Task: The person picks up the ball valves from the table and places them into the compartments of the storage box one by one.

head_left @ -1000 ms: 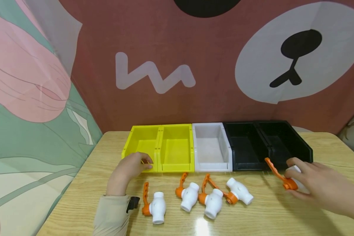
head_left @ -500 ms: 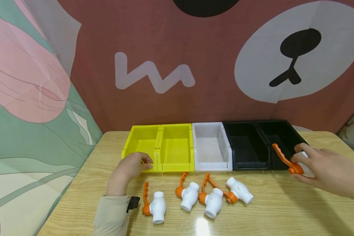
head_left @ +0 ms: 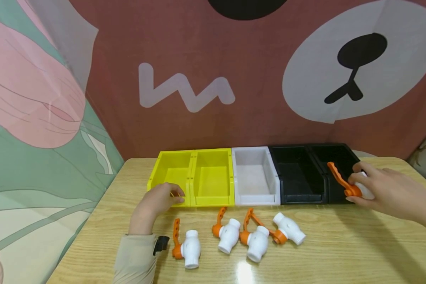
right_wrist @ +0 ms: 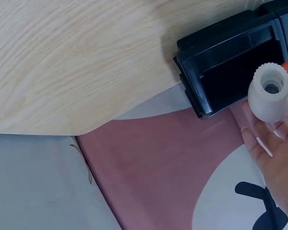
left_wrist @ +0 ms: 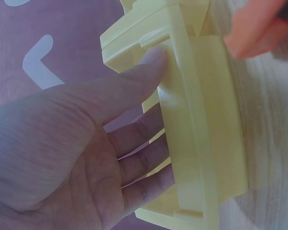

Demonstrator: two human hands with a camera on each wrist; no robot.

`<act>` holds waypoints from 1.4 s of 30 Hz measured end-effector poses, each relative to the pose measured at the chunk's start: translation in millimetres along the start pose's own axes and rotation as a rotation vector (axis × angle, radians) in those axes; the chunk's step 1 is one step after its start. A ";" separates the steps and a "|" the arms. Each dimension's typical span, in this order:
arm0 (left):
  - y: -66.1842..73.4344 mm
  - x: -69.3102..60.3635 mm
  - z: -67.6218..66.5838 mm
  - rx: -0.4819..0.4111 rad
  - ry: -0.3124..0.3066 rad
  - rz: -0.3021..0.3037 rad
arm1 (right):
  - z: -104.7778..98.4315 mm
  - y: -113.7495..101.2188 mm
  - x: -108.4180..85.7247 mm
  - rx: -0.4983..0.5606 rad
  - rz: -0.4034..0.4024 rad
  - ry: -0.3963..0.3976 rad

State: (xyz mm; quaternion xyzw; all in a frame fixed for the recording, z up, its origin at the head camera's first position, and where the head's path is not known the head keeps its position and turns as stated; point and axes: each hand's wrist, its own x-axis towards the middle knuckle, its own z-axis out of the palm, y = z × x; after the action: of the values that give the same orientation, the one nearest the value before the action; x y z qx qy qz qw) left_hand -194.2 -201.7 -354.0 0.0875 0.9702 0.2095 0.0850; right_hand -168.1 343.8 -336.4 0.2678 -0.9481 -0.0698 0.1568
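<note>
- My right hand [head_left: 383, 189] is closed around the white body of a valve [head_left: 365, 188], thumb and fingers on it; I judge that hold leaves the orange handle [head_left: 338, 176] free, jutting up and leftward.
- That valve is held up off the bench [head_left: 323, 262], by the near end of the rightmost black bin [head_left: 336, 196]; how high, I can't tell.
- My left hand [head_left: 159, 199] loosely straddles the front wall of the leftmost yellow bin [head_left: 176, 158], thumb outside and fingers behind, likely to steady itself or the bin.
- Four more valves lie in front of the bins, probably for easy reach: one apart at left [head_left: 191, 249], three clustered nearer the middle.
- The white bin [head_left: 255, 200] sits between the yellow and black pairs, seemingly butted together as one row.
</note>
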 end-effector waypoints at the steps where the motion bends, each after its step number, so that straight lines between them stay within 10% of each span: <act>1: -0.1 -0.1 0.0 0.000 0.000 0.000 | 0.6 1.6 1.4 0.006 -0.006 0.006; 17: 0.7 0.0 -0.2 -0.010 -0.004 0.000 | 16.8 28.6 19.0 0.006 -0.108 0.082; 42: 0.2 -2.1 -1.0 -0.002 -0.008 0.024 | 31.8 29.9 45.3 0.115 0.026 -0.200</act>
State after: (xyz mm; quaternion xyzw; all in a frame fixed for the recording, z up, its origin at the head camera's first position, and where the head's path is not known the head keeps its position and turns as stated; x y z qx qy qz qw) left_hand -192.3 -202.3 -352.7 0.0999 0.9685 0.2110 0.0865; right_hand -229.8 346.8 -348.0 0.2558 -0.9648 -0.0398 0.0465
